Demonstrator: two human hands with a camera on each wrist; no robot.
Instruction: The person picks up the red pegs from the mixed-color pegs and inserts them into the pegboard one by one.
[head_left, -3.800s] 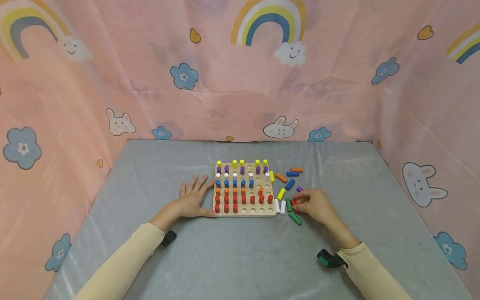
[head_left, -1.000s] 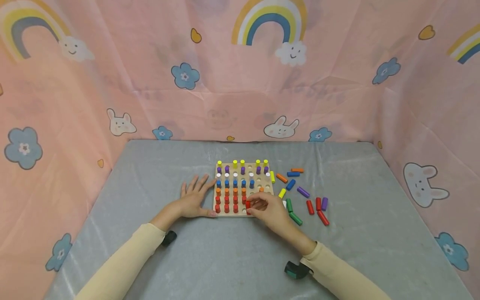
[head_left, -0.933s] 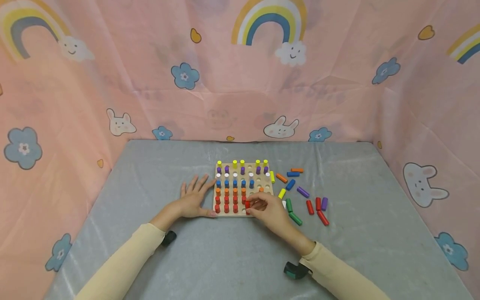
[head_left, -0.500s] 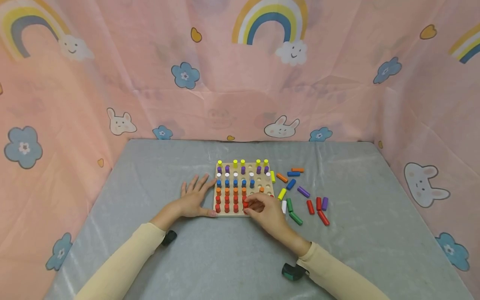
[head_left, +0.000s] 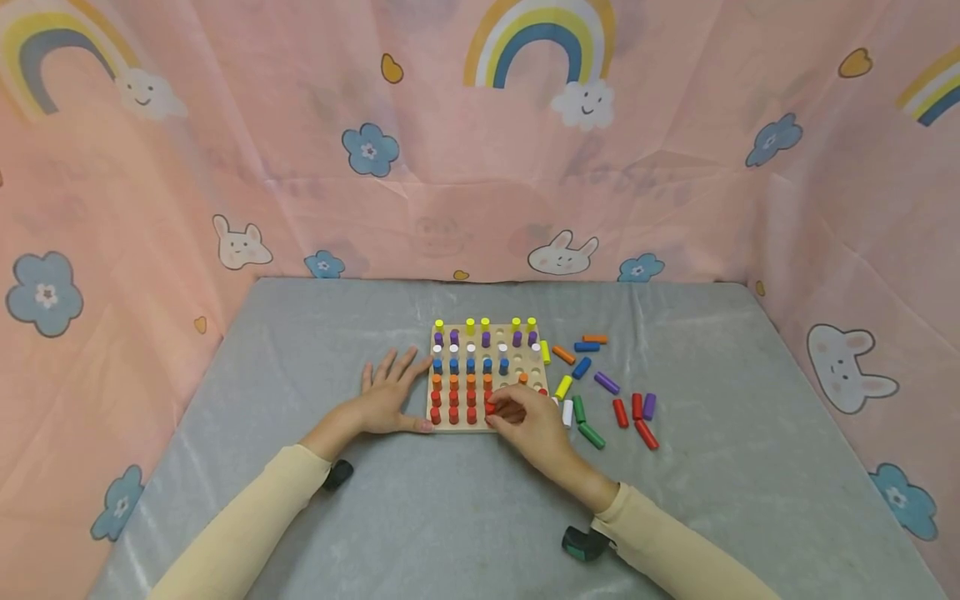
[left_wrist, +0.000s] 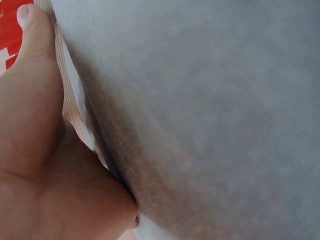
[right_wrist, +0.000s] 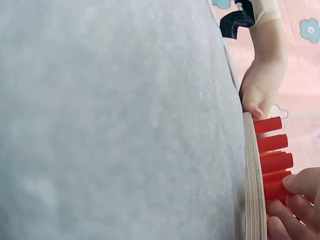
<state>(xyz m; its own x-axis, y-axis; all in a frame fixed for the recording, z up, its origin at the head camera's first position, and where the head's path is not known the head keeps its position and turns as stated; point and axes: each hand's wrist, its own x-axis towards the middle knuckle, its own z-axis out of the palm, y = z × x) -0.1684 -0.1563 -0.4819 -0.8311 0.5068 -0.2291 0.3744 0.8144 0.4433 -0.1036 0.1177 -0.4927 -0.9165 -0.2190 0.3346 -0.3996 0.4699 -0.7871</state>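
Observation:
A wooden pegboard (head_left: 450, 431) stands on the grey-covered table, with rows of upright yellow, purple, white, blue, orange and red pegs. My left hand (head_left: 384, 407) lies with fingers spread at its left side, thumb and a fingertip touching the edge. My right hand (head_left: 536, 421) pinches a red peg (right_wrist: 275, 190) between thumb and fingers, upright at the fourth place of the front row. Beside it in that row are red pegs (right_wrist: 272, 143). Part of the board's right front is hidden behind the right hand. In the left wrist view the left thumb (left_wrist: 37, 60) rests along the board's edge.
Loose pegs lie right of the board: green (head_left: 592, 437), red (head_left: 647, 435), purple (head_left: 607, 382), blue (head_left: 582, 367), orange (head_left: 564, 355), yellow (head_left: 563, 387) and white (head_left: 567, 413). A pink patterned cloth (head_left: 450, 167) hangs behind the table.
My right hand has gone from the loose pegs to the board's front row with a red peg, then slightly left into the fourth place. The left hand has stayed put.

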